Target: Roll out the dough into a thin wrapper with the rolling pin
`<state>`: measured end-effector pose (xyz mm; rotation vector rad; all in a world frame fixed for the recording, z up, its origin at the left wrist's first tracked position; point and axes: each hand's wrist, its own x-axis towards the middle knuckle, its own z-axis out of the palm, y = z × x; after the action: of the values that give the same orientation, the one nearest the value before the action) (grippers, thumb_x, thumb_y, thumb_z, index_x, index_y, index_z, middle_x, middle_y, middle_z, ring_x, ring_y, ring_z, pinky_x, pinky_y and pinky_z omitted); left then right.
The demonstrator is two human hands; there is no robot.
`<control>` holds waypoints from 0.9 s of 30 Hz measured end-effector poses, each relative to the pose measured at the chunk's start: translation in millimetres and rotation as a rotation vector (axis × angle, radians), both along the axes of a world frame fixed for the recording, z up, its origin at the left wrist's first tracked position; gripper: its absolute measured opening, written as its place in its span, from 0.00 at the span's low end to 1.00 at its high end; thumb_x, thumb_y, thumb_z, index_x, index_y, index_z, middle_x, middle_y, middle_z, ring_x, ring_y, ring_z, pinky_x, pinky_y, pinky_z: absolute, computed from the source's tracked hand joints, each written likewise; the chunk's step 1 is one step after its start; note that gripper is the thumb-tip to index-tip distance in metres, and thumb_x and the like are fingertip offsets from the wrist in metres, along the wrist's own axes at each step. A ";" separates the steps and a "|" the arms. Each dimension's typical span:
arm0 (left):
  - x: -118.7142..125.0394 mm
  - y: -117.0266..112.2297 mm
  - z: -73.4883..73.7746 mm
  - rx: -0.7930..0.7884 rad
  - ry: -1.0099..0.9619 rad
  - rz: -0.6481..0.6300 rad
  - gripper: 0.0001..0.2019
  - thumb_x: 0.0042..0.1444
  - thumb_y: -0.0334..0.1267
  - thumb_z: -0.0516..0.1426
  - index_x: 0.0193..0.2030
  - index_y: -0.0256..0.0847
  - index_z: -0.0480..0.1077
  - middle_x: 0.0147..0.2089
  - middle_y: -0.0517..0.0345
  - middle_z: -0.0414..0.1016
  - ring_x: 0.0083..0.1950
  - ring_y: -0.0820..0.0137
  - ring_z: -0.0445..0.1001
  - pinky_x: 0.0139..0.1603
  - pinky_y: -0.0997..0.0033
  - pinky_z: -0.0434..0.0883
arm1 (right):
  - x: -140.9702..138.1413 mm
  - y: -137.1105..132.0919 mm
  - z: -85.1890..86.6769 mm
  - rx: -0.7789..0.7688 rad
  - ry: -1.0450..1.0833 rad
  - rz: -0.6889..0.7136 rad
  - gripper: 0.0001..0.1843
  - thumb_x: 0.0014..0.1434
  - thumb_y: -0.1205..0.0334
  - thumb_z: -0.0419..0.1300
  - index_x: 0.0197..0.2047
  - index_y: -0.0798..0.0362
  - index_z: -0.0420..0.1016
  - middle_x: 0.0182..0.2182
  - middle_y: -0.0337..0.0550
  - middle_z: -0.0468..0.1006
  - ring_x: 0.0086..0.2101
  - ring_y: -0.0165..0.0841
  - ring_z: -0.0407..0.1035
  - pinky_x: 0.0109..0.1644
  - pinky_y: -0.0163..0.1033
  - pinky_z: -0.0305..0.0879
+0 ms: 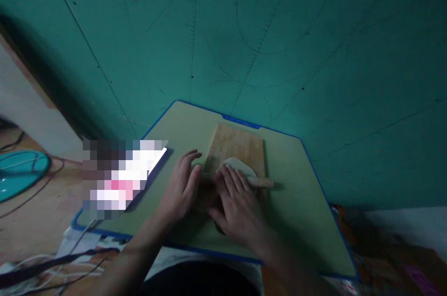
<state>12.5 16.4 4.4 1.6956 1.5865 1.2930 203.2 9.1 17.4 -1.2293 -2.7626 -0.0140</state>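
A wooden rolling pin (pixel 262 182) lies crosswise over a flattened round of pale dough (pixel 240 164) on a wooden cutting board (pixel 240 140). My right hand (pixel 239 203) rests flat over the pin's middle and the dough, fingers stretched out and covering part of both. Beside the pin's left end is my left hand (pixel 181 186), its fingers apart and slightly bent. Whether the left hand touches the pin is hard to make out, since that end is dark and partly hidden.
The cutting board sits on a pale board with a blue rim (pixel 240 121), set against a green wall (pixel 216 44). A bright, blurred-out screen (pixel 129 175) stands at the left. Cables (pixel 70 263) run below it, and a teal round object (pixel 24 172) lies farther left.
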 end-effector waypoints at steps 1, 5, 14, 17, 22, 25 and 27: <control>0.0 0.2 0.4 -0.001 0.000 -0.005 0.23 0.70 0.51 0.43 0.60 0.40 0.66 0.64 0.43 0.69 0.67 0.58 0.67 0.67 0.50 0.66 | -1.3 7.3 2.6 -0.017 -0.001 -0.001 0.43 0.66 0.48 0.57 0.74 0.66 0.51 0.73 0.62 0.49 0.72 0.49 0.43 0.75 0.56 0.43; -0.7 2.0 1.0 -0.026 0.003 -0.014 0.23 0.69 0.53 0.44 0.58 0.40 0.67 0.62 0.42 0.70 0.66 0.57 0.68 0.67 0.49 0.66 | -12.3 58.1 15.3 -0.088 -0.008 -0.032 0.40 0.69 0.48 0.52 0.74 0.66 0.51 0.73 0.62 0.52 0.71 0.48 0.47 0.75 0.55 0.44; -0.8 3.0 2.2 -0.069 0.029 0.036 0.23 0.68 0.53 0.44 0.57 0.39 0.67 0.65 0.40 0.67 0.68 0.56 0.66 0.67 0.48 0.66 | -20.9 87.0 19.0 -0.074 0.015 -0.044 0.39 0.70 0.43 0.49 0.72 0.64 0.56 0.71 0.62 0.56 0.71 0.47 0.48 0.74 0.55 0.43; 0.1 2.4 3.1 -0.057 0.032 0.025 0.22 0.68 0.52 0.44 0.58 0.40 0.67 0.64 0.42 0.68 0.66 0.58 0.69 0.66 0.51 0.67 | -16.9 51.0 9.6 -0.021 0.027 -0.036 0.43 0.66 0.45 0.55 0.73 0.68 0.54 0.72 0.65 0.54 0.71 0.50 0.47 0.75 0.56 0.42; 1.5 2.5 5.5 -0.098 0.067 -0.030 0.21 0.67 0.50 0.46 0.54 0.39 0.69 0.57 0.44 0.73 0.58 0.59 0.74 0.60 0.54 0.71 | -12.1 -2.4 -4.8 0.028 0.079 -0.022 0.43 0.66 0.46 0.56 0.73 0.68 0.53 0.73 0.63 0.51 0.72 0.50 0.45 0.75 0.56 0.43; 1.7 4.6 3.7 -0.082 0.122 -0.034 0.17 0.65 0.47 0.48 0.50 0.39 0.71 0.53 0.45 0.75 0.53 0.59 0.76 0.56 0.55 0.73 | -7.9 -9.3 -2.8 0.018 0.097 -0.008 0.40 0.68 0.47 0.54 0.73 0.67 0.53 0.73 0.60 0.51 0.72 0.48 0.45 0.74 0.55 0.47; 1.3 6.5 1.2 -0.046 0.167 -0.046 0.14 0.64 0.44 0.49 0.46 0.40 0.72 0.49 0.47 0.76 0.50 0.59 0.76 0.53 0.56 0.74 | -1.4 -4.3 1.8 -0.010 0.102 0.008 0.38 0.69 0.49 0.53 0.73 0.64 0.54 0.72 0.58 0.54 0.71 0.45 0.48 0.73 0.54 0.50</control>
<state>13.8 22.9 5.5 1.8418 1.6464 1.1086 201.9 4.9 19.2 -1.1865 -2.6831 0.0615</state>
